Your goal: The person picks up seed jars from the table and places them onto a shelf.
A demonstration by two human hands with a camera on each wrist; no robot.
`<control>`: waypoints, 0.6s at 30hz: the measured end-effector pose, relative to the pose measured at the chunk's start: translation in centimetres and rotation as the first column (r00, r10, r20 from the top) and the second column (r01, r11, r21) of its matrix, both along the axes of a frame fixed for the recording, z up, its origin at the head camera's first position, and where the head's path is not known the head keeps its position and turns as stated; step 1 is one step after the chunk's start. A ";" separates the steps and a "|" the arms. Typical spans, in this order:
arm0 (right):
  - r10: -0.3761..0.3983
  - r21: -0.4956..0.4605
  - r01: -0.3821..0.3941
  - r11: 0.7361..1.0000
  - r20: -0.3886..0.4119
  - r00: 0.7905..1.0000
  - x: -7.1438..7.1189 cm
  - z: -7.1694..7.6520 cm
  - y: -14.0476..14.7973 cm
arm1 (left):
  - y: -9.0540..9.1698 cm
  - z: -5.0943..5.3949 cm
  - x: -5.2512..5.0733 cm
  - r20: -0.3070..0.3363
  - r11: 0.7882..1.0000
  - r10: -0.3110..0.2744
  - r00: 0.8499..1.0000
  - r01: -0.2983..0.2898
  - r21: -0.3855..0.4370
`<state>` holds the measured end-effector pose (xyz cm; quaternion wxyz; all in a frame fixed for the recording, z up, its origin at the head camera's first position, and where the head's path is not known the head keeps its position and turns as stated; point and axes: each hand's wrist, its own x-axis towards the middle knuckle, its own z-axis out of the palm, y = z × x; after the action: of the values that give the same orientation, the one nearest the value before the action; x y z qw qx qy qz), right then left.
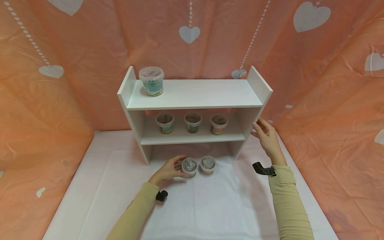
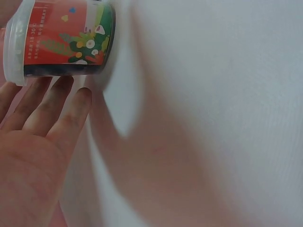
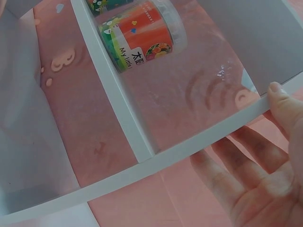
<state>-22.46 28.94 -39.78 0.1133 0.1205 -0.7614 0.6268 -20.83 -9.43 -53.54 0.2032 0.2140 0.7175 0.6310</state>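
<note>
On the white tablecloth in front of a small white shelf (image 1: 193, 142) stand two lidded plastic tubs. My left hand (image 1: 169, 170) holds the left tub (image 1: 189, 167) between thumb and fingers. The left wrist view shows this tub's red label (image 2: 66, 33) with flowers, and the fingers of the left hand (image 2: 28, 156) along its side. A second tub (image 1: 207, 165) stands just to the right. At the shelf's right side panel, my right hand (image 1: 268, 140) grips the edge. In the right wrist view, its thumb (image 3: 284, 106) lies on the panel's edge and the fingers on the outer side.
Three tubs stand on the middle shelf: a green-labelled one (image 1: 165, 123), a dark one (image 1: 193, 122) and a red-labelled one (image 1: 218, 124). A larger green tub (image 1: 151, 81) sits at the top board's left end. Orange cloth (image 1: 156, 40) with hearts hangs behind and at both sides.
</note>
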 end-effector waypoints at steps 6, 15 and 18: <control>0.009 -0.004 -0.009 1.000 0.001 1.000 0.0 0.2 0.0 | 0.1 -0.2 -0.2 -0.006 1.000 -0.007 1.000 0.007 -0.003; 0.030 -0.013 -0.030 0.999 -0.005 1.000 -0.1 0.2 0.1 | 0.2 -0.1 -0.2 -0.021 0.999 0.012 1.000 -0.013 -0.034; 0.033 -0.006 -0.033 0.999 -0.003 0.999 -0.1 0.1 0.3 | 0.3 0.0 -0.2 -0.033 0.999 0.010 0.999 -0.012 -0.051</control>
<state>-22.54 29.25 -39.67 0.1047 0.1336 -0.7573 0.6306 -20.98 -9.15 -53.53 0.1936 0.2150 0.7379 0.6098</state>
